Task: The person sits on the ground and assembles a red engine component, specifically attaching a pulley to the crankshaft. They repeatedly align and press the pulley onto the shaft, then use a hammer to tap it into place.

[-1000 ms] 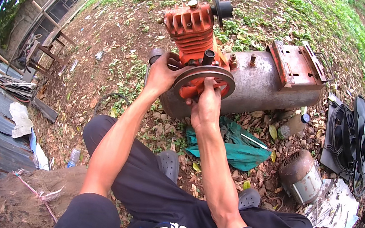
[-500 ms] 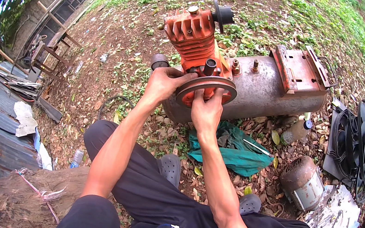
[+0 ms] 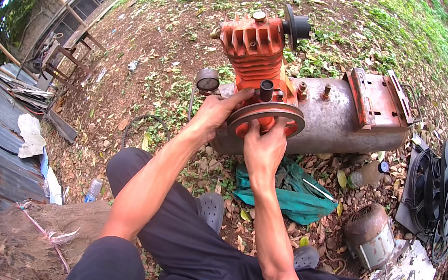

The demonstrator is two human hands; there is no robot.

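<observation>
seated on leaf-strewn ground, you grip the grooved pulley wheel [image 3: 266, 117] of an orange compressor pump [image 3: 254, 52] mounted on a rusted grey air tank [image 3: 335, 121]: your left hand [image 3: 216, 113] curls over the wheel's upper left rim, fingers closed on it, while your right hand [image 3: 264, 148] clasps its lower edge from beneath. a round pressure gauge [image 3: 208, 80] sits just left of your left hand, a crumpled green cloth [image 3: 291, 189] lies below the tank, and a black fan [image 3: 434, 195] and small rusty motor [image 3: 369, 234] rest to your right.
</observation>
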